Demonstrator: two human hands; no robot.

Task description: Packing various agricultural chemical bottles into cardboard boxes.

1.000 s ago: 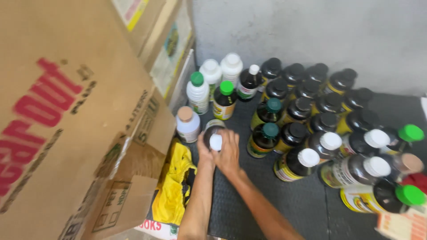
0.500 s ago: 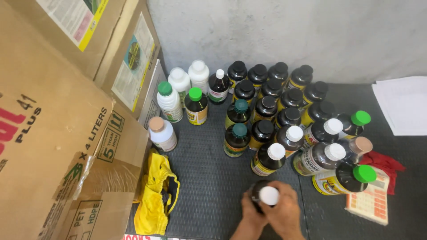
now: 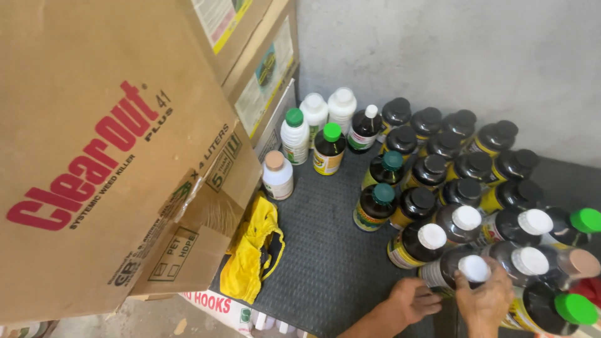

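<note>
A: Where does the dark brown plastic bottle with the white screw cap (image 3: 466,270) sit relative to the hands?

B: Between them. The left hand (image 3: 414,300) wraps its lower body from the side away from the cluster of dark bottles (image 3: 451,169), and the right hand (image 3: 485,302) closes fingers round its shoulder just under the cap. Both are clamped on it. The bottle's long axis is upright, perhaps tipped a little toward the camera.

A: And its place on the grey ribbed mat (image 3: 325,263)?

B: At the near edge of the cluster, touching or just beside the white-capped bottle (image 3: 418,245) behind it and another white-capped one (image 3: 524,263) on its right. The yellow cloth (image 3: 253,253) lies well apart, on the far side from the cluster.

A: What differs from half a second ago?

B: The hands and bottle then sat in open mat, apart from the row; now they are pressed in against the cluster's front rank.
</note>
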